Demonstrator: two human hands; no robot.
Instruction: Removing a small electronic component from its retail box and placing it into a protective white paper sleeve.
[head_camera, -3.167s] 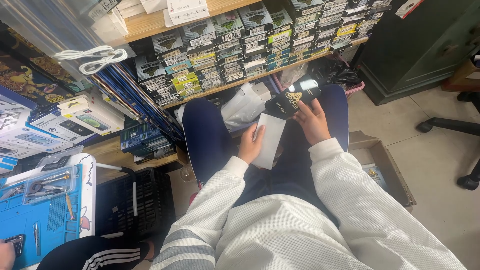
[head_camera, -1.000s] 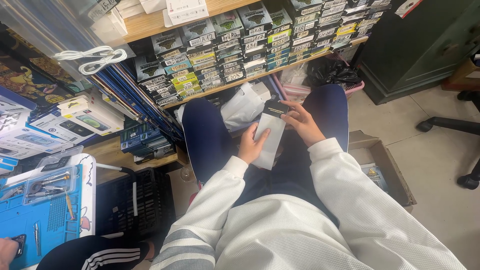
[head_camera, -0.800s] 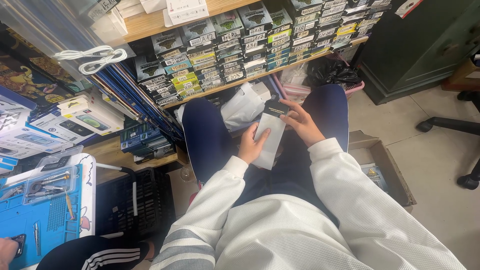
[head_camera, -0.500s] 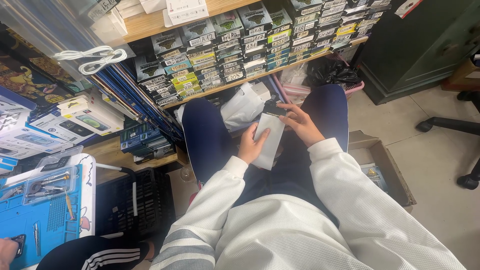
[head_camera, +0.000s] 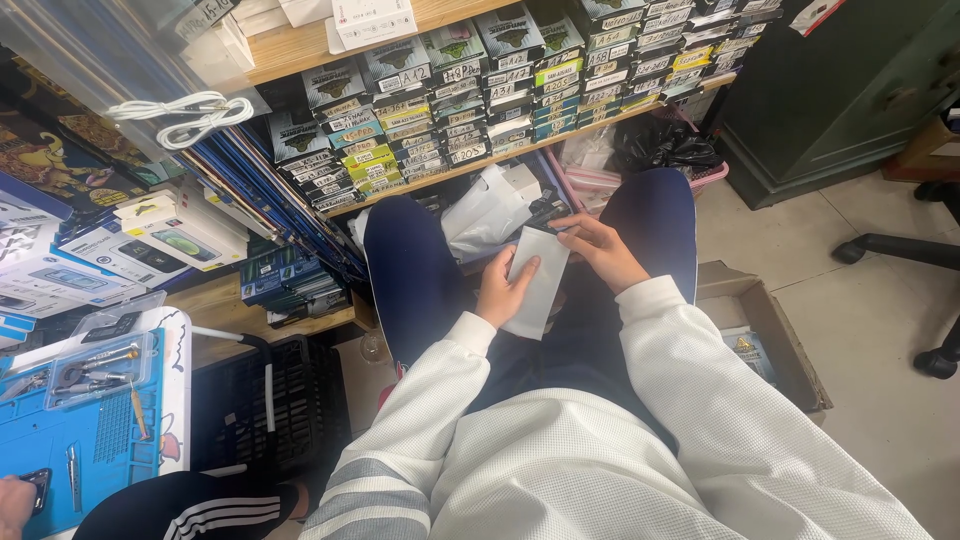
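The lower part of the white pouch (head_camera: 537, 285) is hidden by the left hand (head_camera: 502, 290), and a co-worker's hand (head_camera: 14, 498) is cut off at the bottom-left edge.

A flat white pouch (head_camera: 535, 280), long and rectangular with a plain, unmarked face, is held over the seated person's lap between the two knees. It stands tilted, its lower end near the body and its upper end leaning away toward the shelves, where a small dark object (head_camera: 548, 212) sits right at its top edge, too small to make out. The left hand (head_camera: 503, 290) clasps its left edge and the right hand (head_camera: 597, 250) grips its top right corner.
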